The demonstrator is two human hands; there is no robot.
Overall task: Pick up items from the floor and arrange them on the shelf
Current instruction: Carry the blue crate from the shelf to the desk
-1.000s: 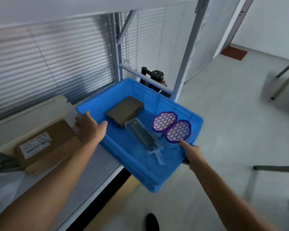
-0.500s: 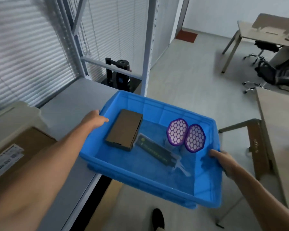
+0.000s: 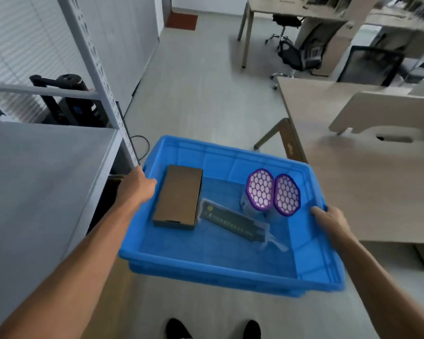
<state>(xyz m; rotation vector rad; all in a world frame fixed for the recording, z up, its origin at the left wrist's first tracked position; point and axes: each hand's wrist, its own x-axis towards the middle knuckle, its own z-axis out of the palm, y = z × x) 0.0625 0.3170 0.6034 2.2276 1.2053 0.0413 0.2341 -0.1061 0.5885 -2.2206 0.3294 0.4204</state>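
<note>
I hold a blue plastic bin [image 3: 216, 272] in the air in front of me, off the shelf and above the floor. My left hand [image 3: 136, 185] grips its left rim and my right hand [image 3: 328, 220] grips its right rim. Inside lie a brown cardboard box [image 3: 179, 195], a dark strip in a clear bag [image 3: 233, 222] and two purple honeycomb filters [image 3: 273, 192]. The grey shelf board [image 3: 34, 182] is to my left, with its perforated upright post [image 3: 101, 77] beside the bin.
A beige desk [image 3: 365, 172] stands close on the right. More desks and black office chairs [image 3: 301, 53] fill the far right. A black device [image 3: 66, 101] sits behind the shelf frame. My shoes [image 3: 213, 330] show on the grey floor below.
The bin has come off the shelf board and swung right, away from the shelf. My view has turned right toward the room, so the labelled cardboard box on the shelf is out of sight.
</note>
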